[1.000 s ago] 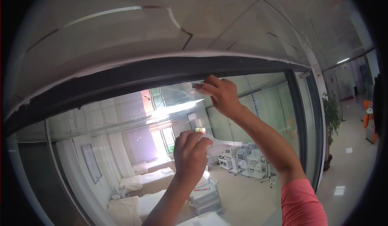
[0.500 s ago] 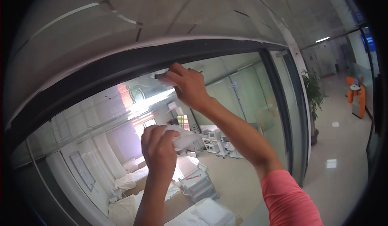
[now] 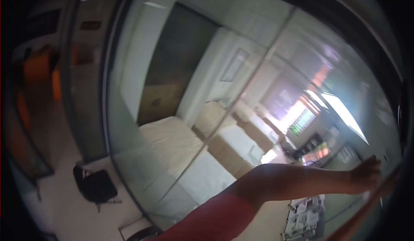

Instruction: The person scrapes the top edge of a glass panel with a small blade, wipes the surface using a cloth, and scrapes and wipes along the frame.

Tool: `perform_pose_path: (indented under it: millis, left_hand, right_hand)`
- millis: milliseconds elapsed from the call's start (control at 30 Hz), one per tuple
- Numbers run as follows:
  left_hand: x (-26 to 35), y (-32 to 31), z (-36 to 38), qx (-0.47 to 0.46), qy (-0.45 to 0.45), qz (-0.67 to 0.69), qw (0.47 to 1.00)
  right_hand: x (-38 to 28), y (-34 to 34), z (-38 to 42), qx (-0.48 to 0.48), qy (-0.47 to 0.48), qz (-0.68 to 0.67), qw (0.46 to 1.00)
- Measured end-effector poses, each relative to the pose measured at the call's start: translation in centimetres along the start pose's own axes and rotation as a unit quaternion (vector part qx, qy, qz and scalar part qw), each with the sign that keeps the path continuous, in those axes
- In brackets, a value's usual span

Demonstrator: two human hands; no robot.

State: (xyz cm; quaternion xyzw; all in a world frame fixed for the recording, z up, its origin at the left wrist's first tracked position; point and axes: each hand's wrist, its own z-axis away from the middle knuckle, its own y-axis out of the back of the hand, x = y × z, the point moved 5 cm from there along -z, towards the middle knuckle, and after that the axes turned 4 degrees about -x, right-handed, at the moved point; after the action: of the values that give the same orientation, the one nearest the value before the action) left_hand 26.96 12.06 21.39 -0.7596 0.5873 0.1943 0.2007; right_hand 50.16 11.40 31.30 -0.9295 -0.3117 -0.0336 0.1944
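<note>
My left hand (image 3: 365, 176) is raised at the far right, its forearm stretched across the view from a pink sleeve. Its fingers look curled, though motion smears them. A small part of a crumpled white cloth (image 3: 366, 196) shows just below that hand. My right forearm (image 3: 362, 217) rises along the lower right edge, and the right hand is lost in blur and the dark lens border. Both arms are in front of a large glass pane (image 3: 258, 38) with a dark frame.
Through the glass are several beds (image 3: 172, 133), a bright window (image 3: 302, 121) and white equipment on carts (image 3: 304, 217). A black chair (image 3: 97, 184) stands at lower left. Orange furniture (image 3: 38, 68) shows at far left.
The view has swung left and tilted, so both hands now appear at the far right. Earlier, my left hand held the white cloth and my right hand held a small dark-edged thing near the top frame.
</note>
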Motion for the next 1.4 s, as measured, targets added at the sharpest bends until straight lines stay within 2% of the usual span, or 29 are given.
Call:
perform_pose_path:
  millis: [67, 100, 133, 200, 233, 367, 600, 633, 667, 700, 733, 767, 800, 833, 933, 967, 1000, 1033, 1067, 1133, 1200, 1300, 1400]
  left_hand:
    - [-1.8, -4.2, 1.1, -0.037, -0.001, 0.016, 0.999]
    - [-2.2, -4.4, 1.5, -0.049, 0.002, 0.015, 0.999]
    - [-2.3, -4.6, 1.7, -0.058, 0.008, 0.019, 0.998]
    - [-1.8, -4.4, 1.6, -0.061, 0.019, 0.031, 0.997]
    - [-1.4, -4.5, 1.7, -0.058, 0.028, 0.038, 0.997]
    - [-0.5, -4.0, 2.0, -0.053, 0.059, 0.06, 0.995]
    - [3.2, -2.8, -0.3, -0.051, 0.037, 0.092, 0.994]
    - [3.6, -2.1, -0.4, -0.055, 0.036, 0.094, 0.993]
    - [4.1, -1.6, -0.7, -0.065, 0.034, 0.098, 0.992]
    - [4.5, -1.0, -1.1, -0.07, 0.029, 0.102, 0.992]
    - [5.1, -0.2, -1.2, -0.078, 0.021, 0.108, 0.991]
    - [5.1, 0.6, -1.5, -0.091, 0.011, 0.107, 0.99]
    - [5.3, 1.3, -2.0, -0.099, -0.003, 0.11, 0.989]
    - [5.4, 2.6, -2.3, -0.106, -0.016, 0.107, 0.989]
    - [4.4, 4.6, -3.9, -0.117, -0.052, 0.091, 0.988]
    - [3.7, 5.1, -4.4, -0.119, -0.055, 0.078, 0.988]
    - [2.7, 5.5, -4.6, -0.121, -0.047, 0.065, 0.989]
    - [1.8, 5.3, -5.0, -0.124, -0.044, 0.055, 0.99]
    - [1.5, 5.0, -5.6, -0.129, -0.05, 0.044, 0.989]
    - [0.3, 4.9, -5.9, -0.114, -0.016, 0.02, 0.993]
    - [-0.4, 5.5, -5.4, -0.133, 0.005, -0.002, 0.991]
    - [0.0, 5.9, -5.2, -0.113, -0.003, -0.018, 0.993]
    - [-0.4, 6.5, -4.5, -0.114, 0.012, -0.015, 0.993]
  right_hand:
    - [-5.2, -0.7, -0.5, 0.082, -0.004, -0.08, 0.993]
    - [-6.6, -1.5, -0.5, 0.094, 0.037, -0.091, 0.991]
    - [-7.7, -2.3, -1.0, 0.083, 0.066, -0.162, 0.981]
    - [-8.1, -1.8, -1.2, 0.015, 0.011, 0.09, 0.996]
    - [-8.2, -1.3, -1.2, 0.009, 0.003, 0.114, 0.993]
    - [-7.5, -2.9, -1.7, 0.021, 0.006, 0.002, 1.0]
    - [-7.1, -1.8, -2.1, 0.022, 0.021, -0.088, 0.996]
    - [-7.1, -1.9, -1.8, 0.016, -0.011, -0.12, 0.993]
    - [-7.4, -1.8, -1.5, 0.076, -0.06, -0.121, 0.988]
    - [-10.4, -2.7, -0.7, 0.062, -0.011, -0.149, 0.987]
    - [-5.6, -1.0, -1.6, 0.04, -0.045, -0.115, 0.992]
    - [-10.1, -2.2, -0.3, 0.066, -0.046, -0.047, 0.996]
    - [-13.2, -2.7, 1.1, 0.049, -0.232, -0.013, 0.971]
    - [-12.3, -2.5, 1.3, 0.056, -0.183, -0.071, 0.979]
    - [-8.5, -1.2, 1.0, 0.126, -0.103, -0.105, 0.981]
    - [-9.2, -2.1, 1.2, 0.103, -0.053, -0.212, 0.97]
    - [-10.9, -2.5, 1.7, 0.08, -0.078, -0.206, 0.972]
    - [-12.5, -2.9, 1.4, 0.065, -0.054, -0.117, 0.99]
    - [-12.8, -3.2, 1.5, 0.077, -0.099, -0.145, 0.981]
    - [-12.9, -3.4, 1.3, 0.031, -0.052, -0.08, 0.995]
    - [-14.8, -2.5, 1.0, -0.046, 0.068, 0.049, 0.995]
    - [-16.2, -2.4, 1.4, -0.115, 0.082, 0.188, 0.972]
    - [-16.6, -4.3, 1.9, -0.111, 0.106, 0.213, 0.965]
